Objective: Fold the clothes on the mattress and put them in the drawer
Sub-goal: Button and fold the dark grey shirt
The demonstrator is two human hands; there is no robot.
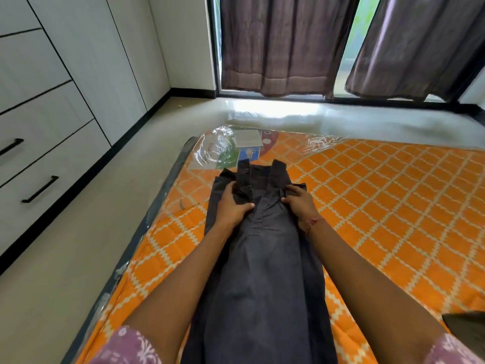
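A pair of dark grey trousers (262,271) lies lengthwise on the orange patterned mattress (380,206), waistband at the far end with its fly open. My left hand (232,206) grips the left side of the waistband, thumb on top of the fabric. My right hand (300,206) grips the right side of the waistband, fingers curled into the cloth. White drawers (47,164) with black handles stand along the left wall, all closed.
The mattress is wrapped in clear plastic, with printed leaflets (244,148) under it at the far corner. Another dark garment (464,324) shows at the right edge. Beige floor (91,232) separates mattress and drawers. Dark curtains (283,43) hang over the window ahead.
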